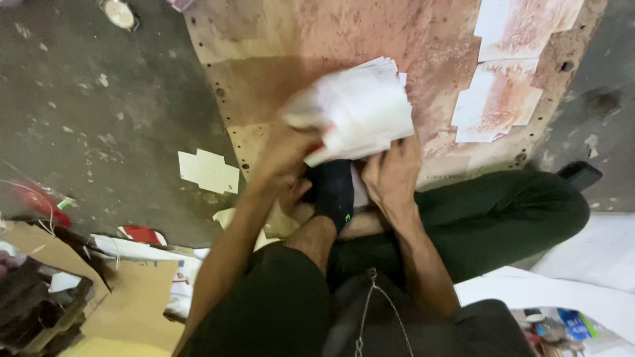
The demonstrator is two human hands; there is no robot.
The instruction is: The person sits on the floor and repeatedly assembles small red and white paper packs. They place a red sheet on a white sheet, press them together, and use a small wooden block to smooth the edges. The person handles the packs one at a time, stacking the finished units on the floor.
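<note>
Both hands (344,165) around paper stack (360,112) over stained board (297,39).

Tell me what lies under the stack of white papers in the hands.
Under the stack of white papers show a black sock and the stained board. The left hand and right hand hold it; anything beneath is covered.

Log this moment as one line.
left hand: holds paper stack | right hand: holds paper stack | below: stained board | nearby: cut sheets

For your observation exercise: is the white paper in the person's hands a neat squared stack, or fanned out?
Fanned out. The paper bundle shows staggered sheet edges at its upper right, and both the left hand and right hand grip its lower edge.
</note>
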